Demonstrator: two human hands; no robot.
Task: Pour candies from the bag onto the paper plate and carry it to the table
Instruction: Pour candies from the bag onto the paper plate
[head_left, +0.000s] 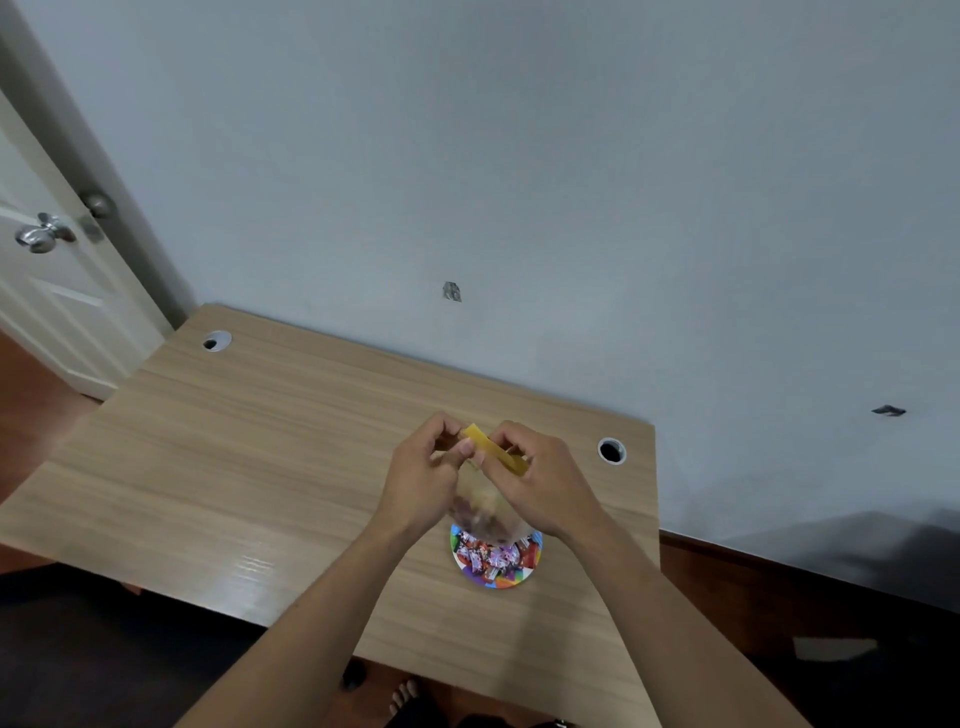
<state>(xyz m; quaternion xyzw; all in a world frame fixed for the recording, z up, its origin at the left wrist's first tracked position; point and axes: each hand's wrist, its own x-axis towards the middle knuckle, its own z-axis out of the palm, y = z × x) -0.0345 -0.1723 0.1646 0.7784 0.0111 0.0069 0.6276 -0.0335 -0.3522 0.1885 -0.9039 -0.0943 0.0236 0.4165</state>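
1. The left hand (423, 470) and right hand (540, 478) both pinch the yellow top strip (496, 451) of a clear bag (480, 506), held above the plate (497, 556)
2. The plate sits on the wooden table (260, 467), near its front edge; wrapped candies (488, 556) lie on it; a few remain in the bag

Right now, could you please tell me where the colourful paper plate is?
In the head view, the colourful paper plate sits on the wooden desk near its right front, directly under the clear candy bag held by both hands.
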